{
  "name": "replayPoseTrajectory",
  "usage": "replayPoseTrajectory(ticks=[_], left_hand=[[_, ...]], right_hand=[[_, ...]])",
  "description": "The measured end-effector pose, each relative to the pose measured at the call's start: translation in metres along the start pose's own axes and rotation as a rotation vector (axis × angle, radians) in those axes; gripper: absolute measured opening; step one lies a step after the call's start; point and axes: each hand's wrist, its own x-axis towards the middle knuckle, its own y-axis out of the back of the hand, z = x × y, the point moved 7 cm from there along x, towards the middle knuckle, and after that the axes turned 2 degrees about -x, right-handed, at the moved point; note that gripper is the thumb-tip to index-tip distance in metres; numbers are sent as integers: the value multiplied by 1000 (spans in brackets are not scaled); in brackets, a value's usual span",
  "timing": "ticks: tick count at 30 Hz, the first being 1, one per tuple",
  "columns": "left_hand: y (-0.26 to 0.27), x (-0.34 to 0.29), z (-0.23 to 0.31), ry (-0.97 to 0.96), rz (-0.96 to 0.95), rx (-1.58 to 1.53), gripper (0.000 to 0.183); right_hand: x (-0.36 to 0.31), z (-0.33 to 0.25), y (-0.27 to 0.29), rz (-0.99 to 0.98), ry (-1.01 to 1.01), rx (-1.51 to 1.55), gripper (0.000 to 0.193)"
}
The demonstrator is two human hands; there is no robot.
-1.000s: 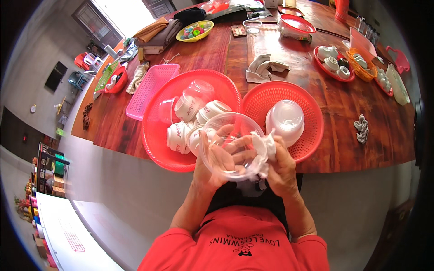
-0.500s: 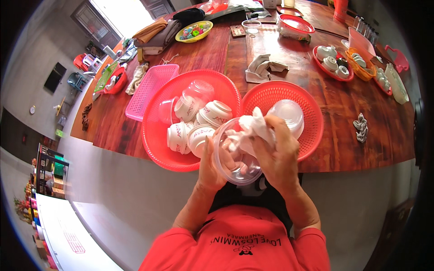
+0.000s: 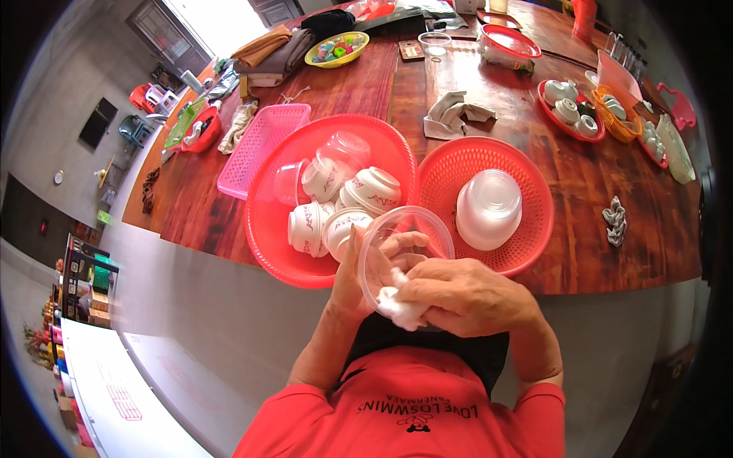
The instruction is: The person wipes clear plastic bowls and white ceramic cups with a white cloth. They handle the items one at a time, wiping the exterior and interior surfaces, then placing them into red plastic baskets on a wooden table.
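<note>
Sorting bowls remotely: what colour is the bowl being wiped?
Clear, colourless bowl; head view.

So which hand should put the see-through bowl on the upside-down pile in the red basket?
Probably the left hand. It grips the clear bowl, while the right hand presses a white cloth into it. The pile of bowls sits just beyond, in the right-side red basket.

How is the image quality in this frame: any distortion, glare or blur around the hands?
Head view: strong fisheye, the table edge bows and the corners go black. Window light top left blows out white and puts glare on the wood. The clear bowl and white cloth are sharp, as are the left hand and right hand; the cloth is nearly overexposed.
</note>
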Motion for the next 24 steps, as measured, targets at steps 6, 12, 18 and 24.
replayPoseTrajectory(ticks=[6,12,18,24], left_hand=[[-5,1,-4,-56,-37,-151,68],[-1,0,2,-79,63,146,62],[-1,6,10,-176,78,411,67],[20,-12,54,-274,296,735,66]], right_hand=[[14,2,12,515,-56,-713,32],[7,30,-13,158,-261,-486,25],[0,28,-15,86,-214,199,15],[-19,24,9,99,-265,650,32]])
